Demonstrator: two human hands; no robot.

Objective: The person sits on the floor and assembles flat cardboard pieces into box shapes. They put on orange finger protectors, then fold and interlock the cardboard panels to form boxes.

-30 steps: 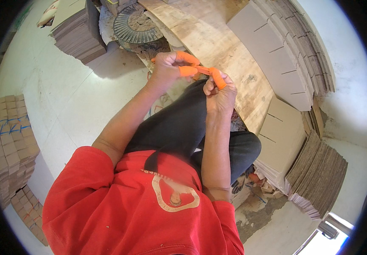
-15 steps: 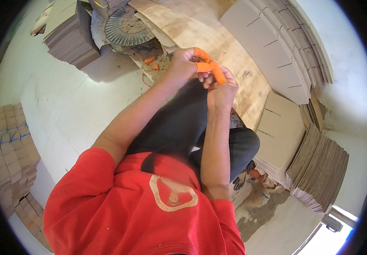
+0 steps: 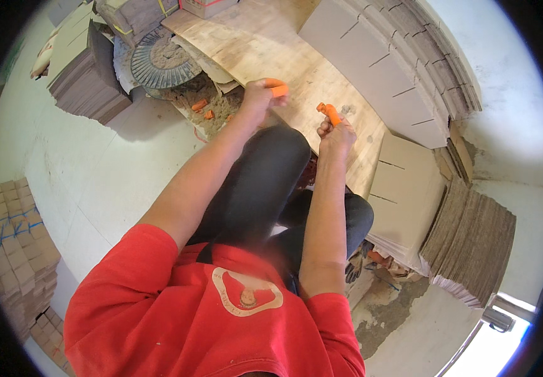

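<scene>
Both hands are raised apart over the board's near edge. Orange finger sleeves (image 3: pixel 276 87) cover the thumb and forefinger of my left hand (image 3: pixel 258 99). Those two fingers bend close together, and their slightly smeared tips hide anything between them. To the right, my right hand (image 3: pixel 339 136) is upright with its fingers curled in. Another orange finger sleeve (image 3: pixel 333 115) is on one of its fingers. A small crumpled orange piece (image 3: pixel 321 107) shows at the tip; whether it is loose or part of a sleeve I cannot tell.
A wooden board (image 3: pixel 240 47) lies ahead. At its left are a ridged round dish (image 3: pixel 161 58) and loose orange pieces (image 3: pixel 199 105). Cardboard stacks stand left (image 3: pixel 86 75) and right (image 3: pixel 372 66), with more flat sheets (image 3: pixel 406 188) nearer. Tied bundles (image 3: pixel 16 232) line the far left.
My hands were together, fingers touching; now they are apart, the left drawn left and the right slightly right. The view has shifted a little.
</scene>
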